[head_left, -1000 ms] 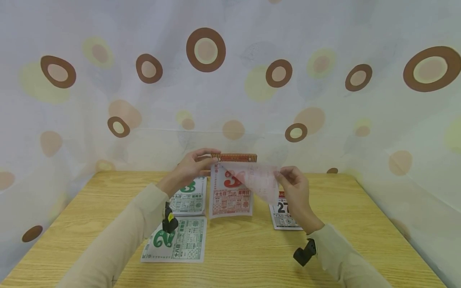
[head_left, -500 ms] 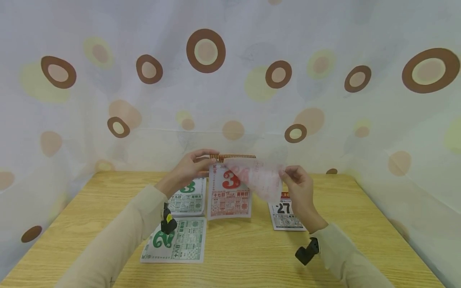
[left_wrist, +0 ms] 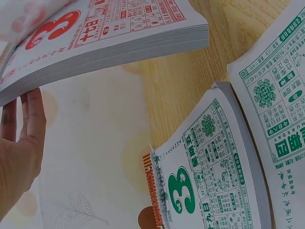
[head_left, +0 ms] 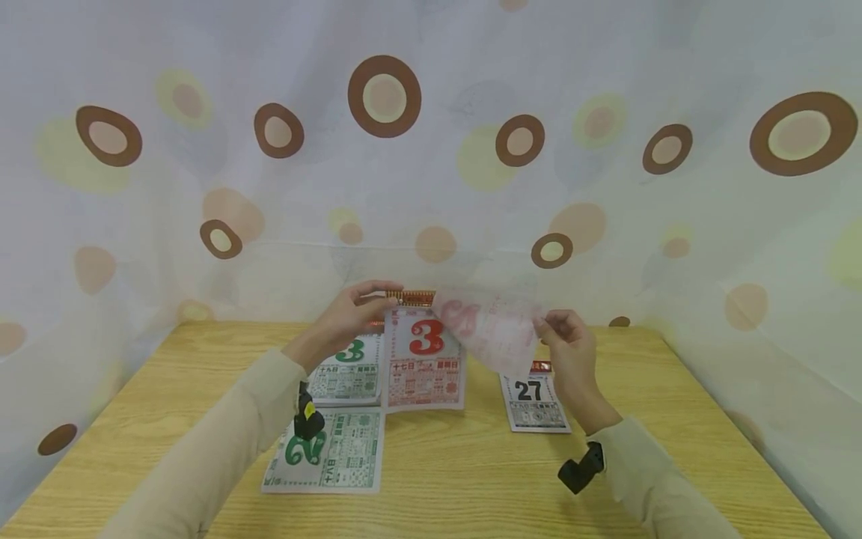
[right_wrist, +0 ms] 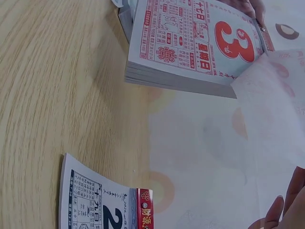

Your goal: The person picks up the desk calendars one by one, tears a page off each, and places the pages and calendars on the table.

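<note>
A thick tear-off calendar (head_left: 424,382) with a red 3 on its front page is held up over the table. My left hand (head_left: 340,318) grips its red-and-gold top strip (head_left: 412,298) at the left corner, and in the left wrist view fingers (left_wrist: 33,114) show behind the pad. My right hand (head_left: 571,355) pinches the outer corner of a thin, see-through calendar page (head_left: 494,329) with red print seen from its back. This page is pulled out to the right and narrows toward the pad's top right, where it overlaps the strip.
A second calendar with a green 3 (head_left: 353,378) lies left, partly behind the held one. In front of it lies a page with a green 2 (head_left: 350,453), turned sideways. A smaller calendar showing 27 (head_left: 532,393) lies right. A dotted cloth (head_left: 431,180) hangs behind the table.
My right hand has moved right and slightly down, drawing the thin page farther off the pad, so the whole red 3 shows. The calendar and left hand have shifted slightly left.
</note>
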`<state>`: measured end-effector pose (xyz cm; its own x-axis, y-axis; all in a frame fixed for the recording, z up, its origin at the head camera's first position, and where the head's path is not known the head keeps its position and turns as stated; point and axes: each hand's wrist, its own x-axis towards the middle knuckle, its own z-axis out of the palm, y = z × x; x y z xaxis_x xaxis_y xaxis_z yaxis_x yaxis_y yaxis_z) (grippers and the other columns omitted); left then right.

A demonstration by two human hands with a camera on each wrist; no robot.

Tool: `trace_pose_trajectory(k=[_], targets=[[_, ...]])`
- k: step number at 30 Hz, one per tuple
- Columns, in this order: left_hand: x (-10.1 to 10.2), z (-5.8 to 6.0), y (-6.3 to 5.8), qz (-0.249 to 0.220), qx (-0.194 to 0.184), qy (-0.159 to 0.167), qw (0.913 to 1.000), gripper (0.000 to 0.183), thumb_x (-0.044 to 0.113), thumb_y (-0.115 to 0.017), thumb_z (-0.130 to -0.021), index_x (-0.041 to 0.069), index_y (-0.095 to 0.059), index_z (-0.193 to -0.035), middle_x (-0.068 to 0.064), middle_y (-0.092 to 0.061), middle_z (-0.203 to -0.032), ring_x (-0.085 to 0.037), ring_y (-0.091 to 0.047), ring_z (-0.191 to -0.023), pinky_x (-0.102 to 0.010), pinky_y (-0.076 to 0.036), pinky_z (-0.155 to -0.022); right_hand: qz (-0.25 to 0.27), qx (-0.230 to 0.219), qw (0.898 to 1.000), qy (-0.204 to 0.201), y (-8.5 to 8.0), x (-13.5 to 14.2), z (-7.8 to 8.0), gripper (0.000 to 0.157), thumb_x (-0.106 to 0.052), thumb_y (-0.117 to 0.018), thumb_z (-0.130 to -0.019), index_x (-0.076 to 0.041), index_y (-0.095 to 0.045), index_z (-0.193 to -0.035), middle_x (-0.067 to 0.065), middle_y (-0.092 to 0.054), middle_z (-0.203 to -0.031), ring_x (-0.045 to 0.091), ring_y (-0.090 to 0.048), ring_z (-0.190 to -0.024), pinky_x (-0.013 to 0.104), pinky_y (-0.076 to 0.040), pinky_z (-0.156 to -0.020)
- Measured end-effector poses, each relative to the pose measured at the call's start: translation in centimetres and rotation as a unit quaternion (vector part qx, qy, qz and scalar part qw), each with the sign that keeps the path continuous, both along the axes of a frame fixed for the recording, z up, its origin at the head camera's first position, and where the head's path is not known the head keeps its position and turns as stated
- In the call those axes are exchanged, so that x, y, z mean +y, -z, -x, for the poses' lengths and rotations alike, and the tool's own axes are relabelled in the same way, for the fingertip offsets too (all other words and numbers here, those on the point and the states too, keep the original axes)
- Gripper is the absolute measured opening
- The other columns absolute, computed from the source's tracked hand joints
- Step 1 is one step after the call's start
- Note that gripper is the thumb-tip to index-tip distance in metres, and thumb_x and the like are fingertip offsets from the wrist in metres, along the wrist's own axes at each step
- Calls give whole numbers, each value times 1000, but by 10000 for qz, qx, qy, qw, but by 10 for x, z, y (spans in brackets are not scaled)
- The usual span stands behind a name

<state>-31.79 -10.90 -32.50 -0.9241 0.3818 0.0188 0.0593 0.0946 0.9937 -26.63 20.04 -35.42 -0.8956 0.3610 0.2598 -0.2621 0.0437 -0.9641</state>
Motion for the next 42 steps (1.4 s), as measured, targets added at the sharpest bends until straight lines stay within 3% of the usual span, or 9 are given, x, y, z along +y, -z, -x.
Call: trace_pose_trajectory(k=[4, 12, 20, 31, 42], targets=[[-1, 1, 1, 11, -11, 8, 10000, 42, 25, -57, -89, 14, -48, -129, -14, -57, -122, -23, -62, -104, -38, -51, -90, 195, 40, 9998, -41, -2, -1, 0, 18, -10, -63, -85, 2, -54, -93, -9, -54, -77, 4, -52, -72, 17, -47, -68], [-3, 1, 1, 26, -20, -42, 10000, 39, 25, -56, -90, 16, -49, -128, -13, -55, -124, -24, -60, -106, -39, -51, -90, 401, 70, 9991, 70, -3, 2, 1, 4, -11, -62, -86, -10, -58, -86, -7, -53, -84, 6, -54, -74, 18, -48, -70], [-3, 1, 3, -84, -104, -29, 9999, 35, 23, -56, -90, 18, -52, -125, -13, -56, -124, -23, -61, -104, -38, -51, -90, 253, 162, 9995, 137, -2, 3, 2, 12, -8, -59, -87, -18, -58, -80, -6, -52, -86, 5, -55, -74, 16, -47, -69], [-2, 0, 4, -114, -159, -18, 9998, 42, 23, -57, -90, 13, -48, -129, -13, -55, -124, -21, -62, -102, -37, -52, -89, 339, 147, 9990, 259, -2, 3, 4, 13, -9, -60, -86, -19, -56, -78, -8, -51, -83, 4, -55, -73, 16, -47, -68], [-6, -2, 3, -151, -175, -96, 9997, 38, 22, -56, -90, 15, -49, -127, -13, -52, -126, -22, -61, -104, -37, -52, -89, 536, 171, 9975, 437, 0, 9, 9, 12, -6, -59, -86, -14, -54, -79, -7, -51, -79, 3, -52, -68, 13, -47, -61]])
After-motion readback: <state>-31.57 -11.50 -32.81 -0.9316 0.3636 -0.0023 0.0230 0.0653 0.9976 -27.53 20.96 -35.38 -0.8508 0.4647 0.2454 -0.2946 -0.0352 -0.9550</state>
